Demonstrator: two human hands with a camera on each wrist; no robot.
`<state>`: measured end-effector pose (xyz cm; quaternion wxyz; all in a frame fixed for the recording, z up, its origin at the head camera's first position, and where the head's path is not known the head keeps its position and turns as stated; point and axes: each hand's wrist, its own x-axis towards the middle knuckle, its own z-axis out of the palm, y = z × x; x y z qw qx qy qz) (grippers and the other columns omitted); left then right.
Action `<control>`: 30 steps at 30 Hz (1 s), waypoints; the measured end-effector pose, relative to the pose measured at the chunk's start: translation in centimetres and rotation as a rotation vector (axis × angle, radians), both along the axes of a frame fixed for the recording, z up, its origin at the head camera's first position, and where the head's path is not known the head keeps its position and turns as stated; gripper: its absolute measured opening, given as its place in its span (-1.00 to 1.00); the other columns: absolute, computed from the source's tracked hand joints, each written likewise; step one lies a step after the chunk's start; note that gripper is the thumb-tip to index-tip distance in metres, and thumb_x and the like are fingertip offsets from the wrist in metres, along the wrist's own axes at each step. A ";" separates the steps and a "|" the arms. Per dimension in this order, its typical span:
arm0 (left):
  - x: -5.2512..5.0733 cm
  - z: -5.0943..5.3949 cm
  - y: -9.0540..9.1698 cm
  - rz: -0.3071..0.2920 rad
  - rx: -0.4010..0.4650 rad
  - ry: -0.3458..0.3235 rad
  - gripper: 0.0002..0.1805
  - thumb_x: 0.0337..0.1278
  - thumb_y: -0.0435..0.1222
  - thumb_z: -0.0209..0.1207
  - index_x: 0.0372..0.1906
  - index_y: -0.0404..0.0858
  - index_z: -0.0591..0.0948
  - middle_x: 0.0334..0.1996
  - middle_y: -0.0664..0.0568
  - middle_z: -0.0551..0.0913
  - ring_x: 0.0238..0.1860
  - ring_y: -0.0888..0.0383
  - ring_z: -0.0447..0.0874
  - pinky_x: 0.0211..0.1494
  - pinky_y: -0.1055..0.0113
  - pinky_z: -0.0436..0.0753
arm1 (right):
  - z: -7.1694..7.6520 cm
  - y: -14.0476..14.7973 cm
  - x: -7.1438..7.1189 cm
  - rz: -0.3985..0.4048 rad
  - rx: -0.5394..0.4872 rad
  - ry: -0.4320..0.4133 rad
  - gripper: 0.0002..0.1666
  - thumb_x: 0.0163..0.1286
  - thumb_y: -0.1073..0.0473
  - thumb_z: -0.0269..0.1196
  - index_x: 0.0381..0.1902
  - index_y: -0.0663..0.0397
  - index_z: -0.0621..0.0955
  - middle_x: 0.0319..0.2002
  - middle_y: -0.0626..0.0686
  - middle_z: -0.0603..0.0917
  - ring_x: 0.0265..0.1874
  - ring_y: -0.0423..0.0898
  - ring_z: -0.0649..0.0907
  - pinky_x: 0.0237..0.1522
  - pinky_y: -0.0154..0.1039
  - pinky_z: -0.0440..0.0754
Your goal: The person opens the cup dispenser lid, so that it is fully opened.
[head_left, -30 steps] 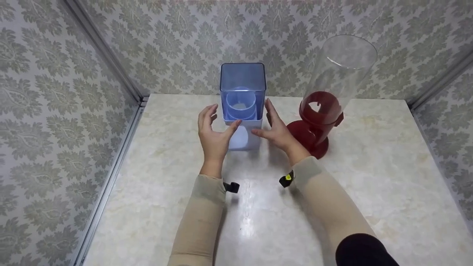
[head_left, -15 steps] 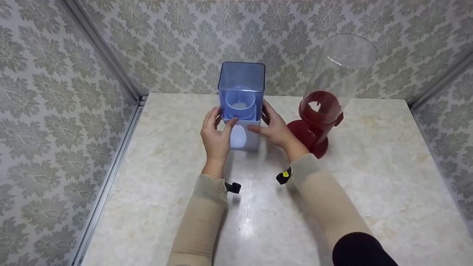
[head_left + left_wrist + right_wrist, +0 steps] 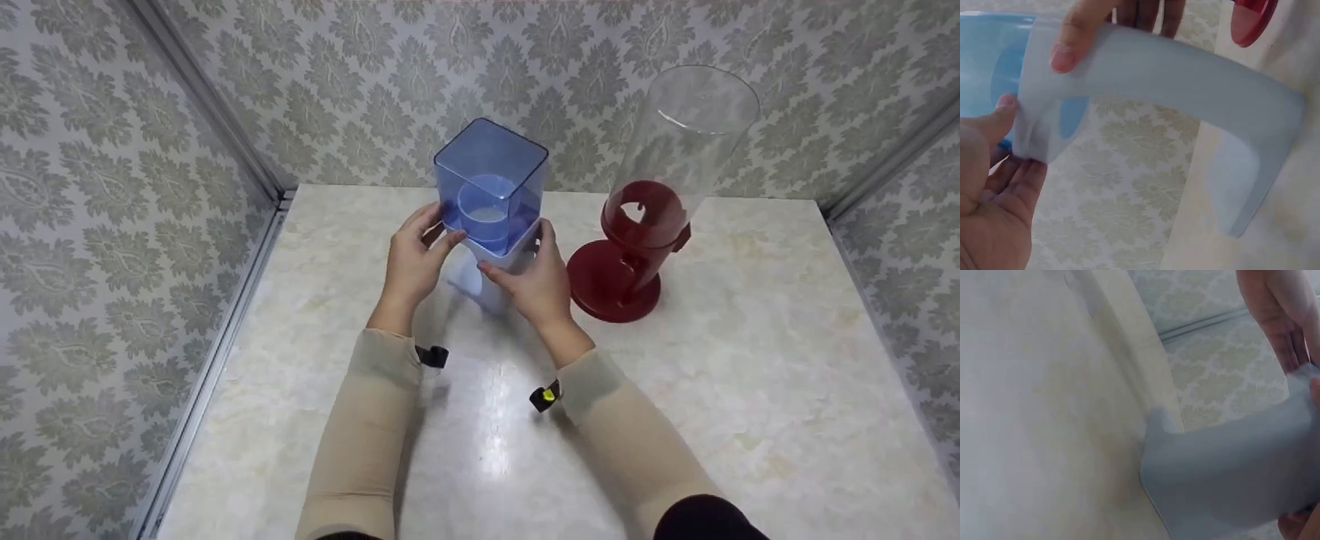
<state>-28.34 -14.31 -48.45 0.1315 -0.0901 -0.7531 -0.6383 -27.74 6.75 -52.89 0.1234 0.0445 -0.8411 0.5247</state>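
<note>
We see two see-through containers, each on its own stand. One is a square blue box [image 3: 491,154], and down inside it we can see one round blue ring [image 3: 487,230]. The box sits on top of a white stand [image 3: 1174,73]. The other is a tall clear tube [image 3: 694,139], and its bottom end fits in the round holder of a red stand [image 3: 609,294].

Two hands grip the blue box and white stand where they meet. The left hand [image 3: 414,255] has its fingers round the left side, with its thumb at the near edge. The right hand [image 3: 538,283] has its fingers round the right side, with its thumb on the front. The box is near the back of the table [image 3: 750,360], in the middle, and one of its corners points at the person. The red stand is just to the right.

From the head, the hands hide much of the white stand. The left wrist view shows its side: a collar at the top, a long back and a foot that sticks out. The right wrist view shows its back bending into the foot, close to the table. We cannot tell if it touches. We count two sleeves [image 3: 364,435] and two small black gadgets [image 3: 433,356], one at each wrist.
</note>
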 end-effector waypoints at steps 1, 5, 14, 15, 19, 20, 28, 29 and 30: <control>-0.2 0.2 -0.3 -0.024 0.007 -0.015 -0.35 0.48 -0.39 0.45 0.56 -0.44 0.57 0.53 -0.27 0.63 0.61 -0.16 0.61 0.65 0.25 0.62 | -0.1 -0.4 0.3 -0.041 0.024 0.012 0.49 0.08 -0.36 0.77 0.74 0.07 0.25 0.61 0.23 0.56 0.54 0.18 0.64 0.60 0.18 0.62; -0.8 0.6 -1.3 -0.079 0.028 -0.050 -0.36 0.49 -0.41 0.44 0.57 -0.40 0.58 0.53 -0.27 0.65 0.60 -0.17 0.62 0.65 0.16 0.64 | -0.3 -1.9 1.2 -0.138 0.073 0.053 0.56 0.05 -0.46 0.74 0.73 0.13 0.23 0.57 0.26 0.57 0.54 0.20 0.64 0.57 0.22 0.63; -0.2 0.5 -1.7 -0.063 0.004 -0.082 -0.26 0.54 -0.34 0.42 0.69 -0.38 0.44 0.62 -0.27 0.56 0.65 -0.19 0.56 0.74 0.08 0.55 | -1.2 -1.6 1.4 -0.045 0.005 0.103 0.66 0.07 -0.58 0.67 0.78 0.19 0.12 0.67 0.28 0.40 0.67 0.22 0.46 0.75 0.20 0.45; 0.1 0.4 -1.5 -0.048 -0.007 -0.084 -0.22 0.55 -0.31 0.42 0.71 -0.37 0.40 0.64 -0.26 0.53 0.66 -0.20 0.55 0.76 0.08 0.52 | -1.3 -1.0 1.4 -0.019 -0.030 0.109 0.72 0.06 -0.65 0.63 0.79 0.21 0.09 0.70 0.29 0.35 0.71 0.22 0.41 0.78 0.19 0.40; 1.7 0.0 -0.2 0.056 -0.029 -0.061 -0.11 0.52 -0.20 0.45 0.76 -0.32 0.31 0.70 -0.19 0.43 0.69 -0.21 0.47 0.81 0.06 0.45 | -1.8 1.6 1.1 0.073 -0.240 0.157 0.76 0.11 -0.75 0.45 0.82 0.31 0.03 0.77 0.34 0.24 0.79 0.26 0.28 0.86 0.22 0.22; 2.3 -0.1 0.4 0.094 -0.022 -0.041 -0.11 0.50 -0.19 0.46 0.75 -0.32 0.32 0.69 -0.19 0.43 0.69 -0.20 0.47 0.81 0.05 0.45 | -1.8 2.2 0.9 0.086 -0.281 0.170 0.69 0.18 -0.71 0.43 0.82 0.33 0.05 0.77 0.35 0.25 0.79 0.28 0.28 0.86 0.25 0.22; 6.3 -3.3 6.9 0.305 0.031 0.142 -0.32 0.31 -0.31 0.55 0.44 -0.40 0.56 0.36 -0.25 0.57 0.27 -0.18 0.66 0.36 0.08 0.81 | -0.9 4.6 -0.6 0.178 -0.338 0.137 -0.41 0.73 0.30 0.26 0.60 0.38 0.50 0.52 0.37 0.61 0.54 0.35 0.61 0.64 0.31 0.56; 6.5 -3.8 7.6 0.310 0.023 0.146 -0.34 0.32 -0.32 0.55 0.42 -0.39 0.57 0.34 -0.24 0.57 0.25 -0.14 0.67 0.31 0.10 0.83 | -0.8 4.6 -0.7 0.184 -0.321 0.129 -0.45 0.73 0.32 0.25 0.57 0.37 0.54 0.49 0.37 0.64 0.51 0.33 0.64 0.60 0.24 0.61; 6.7 -4.3 8.2 0.318 0.017 0.150 -0.35 0.32 -0.33 0.56 0.41 -0.39 0.58 0.32 -0.24 0.56 0.24 -0.12 0.68 0.29 0.12 0.84 | -0.7 4.7 -0.8 0.187 -0.306 0.120 -0.48 0.73 0.34 0.24 0.55 0.37 0.57 0.47 0.36 0.66 0.49 0.30 0.66 0.57 0.15 0.67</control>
